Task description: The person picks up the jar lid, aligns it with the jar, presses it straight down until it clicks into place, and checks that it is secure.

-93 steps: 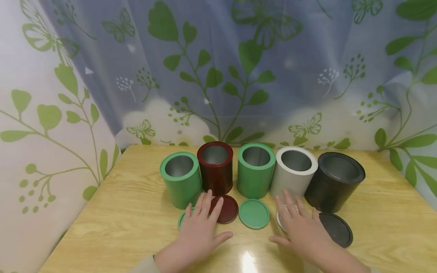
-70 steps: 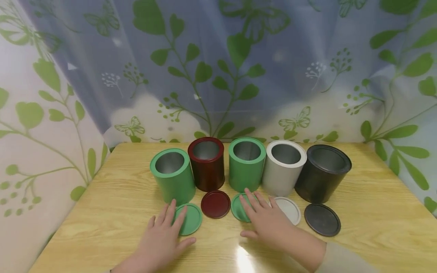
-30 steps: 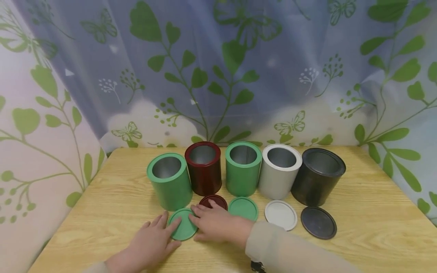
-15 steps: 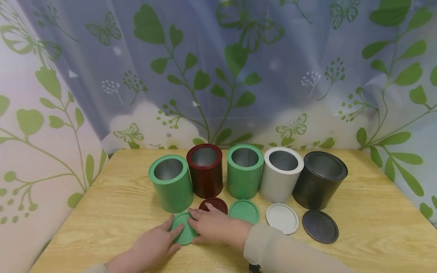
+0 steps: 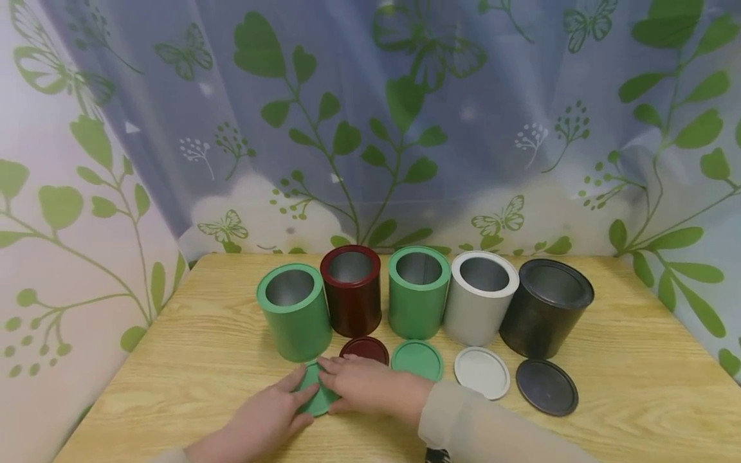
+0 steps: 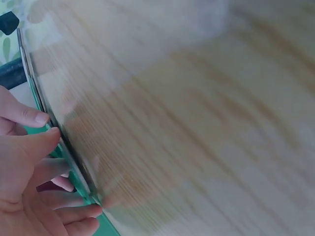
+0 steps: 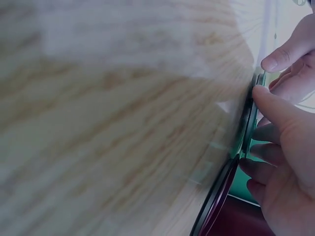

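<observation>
In the head view, a round green lid lies flat on the table in front of the leftmost green can. My left hand holds its left side, with fingers and thumb at the rim. From the opposite side my right hand grips the same lid, its fingers partly covering it. The right forearm reaches across from the right. Both wrist views show the thumbs near each other at the lid's near edge. Beside the right hand is a dark red lid, partly hidden by that hand.
A dark red can, a second green can, a white can and a black can stand lidless in a row. Before them lie another green lid, a white lid and a black lid. A patterned curtain hangs behind.
My right hand has moved left from the white lid, past the middle green one, to the leftmost green lid. The left hand has come to that lid's left side, and both have drawn closer around it.
</observation>
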Available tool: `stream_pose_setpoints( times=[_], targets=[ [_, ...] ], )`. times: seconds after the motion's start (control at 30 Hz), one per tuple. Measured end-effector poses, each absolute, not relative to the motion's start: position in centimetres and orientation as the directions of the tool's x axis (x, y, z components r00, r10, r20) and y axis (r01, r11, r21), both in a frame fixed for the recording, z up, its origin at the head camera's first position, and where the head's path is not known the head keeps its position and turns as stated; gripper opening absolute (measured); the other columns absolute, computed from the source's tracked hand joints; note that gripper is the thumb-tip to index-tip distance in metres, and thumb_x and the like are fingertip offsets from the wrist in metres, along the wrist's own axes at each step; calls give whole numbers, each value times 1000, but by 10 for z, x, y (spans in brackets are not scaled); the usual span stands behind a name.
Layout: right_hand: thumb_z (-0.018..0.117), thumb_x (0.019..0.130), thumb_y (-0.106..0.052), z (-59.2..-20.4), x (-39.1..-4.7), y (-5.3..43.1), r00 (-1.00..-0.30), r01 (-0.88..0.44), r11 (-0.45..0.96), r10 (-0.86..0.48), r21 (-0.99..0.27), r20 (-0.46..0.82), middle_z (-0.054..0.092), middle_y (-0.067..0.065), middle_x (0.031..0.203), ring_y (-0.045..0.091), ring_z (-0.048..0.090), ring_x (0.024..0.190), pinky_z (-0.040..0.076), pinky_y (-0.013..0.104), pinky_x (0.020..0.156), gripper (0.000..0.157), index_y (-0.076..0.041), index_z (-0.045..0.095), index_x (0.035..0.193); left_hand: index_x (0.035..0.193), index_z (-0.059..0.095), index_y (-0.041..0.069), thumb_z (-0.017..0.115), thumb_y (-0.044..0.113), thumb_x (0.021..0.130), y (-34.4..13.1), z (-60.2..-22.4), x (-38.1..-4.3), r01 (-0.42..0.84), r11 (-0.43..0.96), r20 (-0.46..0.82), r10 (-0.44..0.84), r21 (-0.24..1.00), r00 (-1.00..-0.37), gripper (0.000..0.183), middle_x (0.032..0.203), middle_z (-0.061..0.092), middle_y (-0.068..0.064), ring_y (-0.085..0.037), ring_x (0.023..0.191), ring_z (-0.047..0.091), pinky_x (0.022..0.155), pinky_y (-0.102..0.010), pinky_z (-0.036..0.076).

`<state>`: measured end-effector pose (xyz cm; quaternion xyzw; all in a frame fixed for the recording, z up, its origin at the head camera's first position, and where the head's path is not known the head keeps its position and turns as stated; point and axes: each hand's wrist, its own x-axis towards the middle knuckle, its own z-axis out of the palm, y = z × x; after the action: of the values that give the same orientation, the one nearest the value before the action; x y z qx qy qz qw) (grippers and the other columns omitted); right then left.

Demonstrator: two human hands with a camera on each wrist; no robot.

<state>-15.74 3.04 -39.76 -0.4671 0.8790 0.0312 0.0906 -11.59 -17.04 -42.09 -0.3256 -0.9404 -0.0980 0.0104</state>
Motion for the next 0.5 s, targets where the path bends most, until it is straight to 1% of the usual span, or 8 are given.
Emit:
stream_pose_setpoints(
  times=[0.13, 0.3, 0.43, 0.5],
  targets=[
    [53, 92, -44, -397, -158, 33, -545, -826, 561, -821, -59, -171, 33, 4, 148, 15, 33, 133, 28, 29, 107, 60, -10, 43, 141, 124, 59, -1, 64, 24, 88, -170, -420, -114, 654, 747, 92, 648, 120, -756, 45, 131, 50, -22, -43, 114, 50, 90, -48, 45],
    [49, 94, -43, -397, -158, 37, -531, -833, 546, -834, -88, -149, 32, 5, 148, 19, 32, 134, 27, 31, 107, 58, -9, 42, 141, 126, 57, -2, 60, 23, 91, -169, -419, -111, 675, 736, 115, 668, 48, -736, 44, 132, 50, -20, -43, 118, 47, 95, -49, 41],
    [46, 96, -43, -397, -157, 41, -517, -843, 528, -848, -104, -118, 34, 4, 147, 21, 31, 134, 28, 33, 107, 56, -10, 42, 141, 127, 56, -1, 58, 23, 92, -170, -420, -108, 673, 739, 141, 664, 26, -734, 43, 134, 49, -19, -43, 120, 44, 96, -49, 40],
    [45, 96, -41, -396, -155, 43, -506, -850, 515, -857, -108, -97, 35, 4, 147, 23, 32, 134, 29, 34, 107, 55, -9, 42, 141, 127, 57, 0, 59, 23, 92, -171, -421, -107, 682, 731, 176, 671, 9, -721, 42, 133, 50, -19, -42, 120, 45, 95, -48, 41]
  ],
)
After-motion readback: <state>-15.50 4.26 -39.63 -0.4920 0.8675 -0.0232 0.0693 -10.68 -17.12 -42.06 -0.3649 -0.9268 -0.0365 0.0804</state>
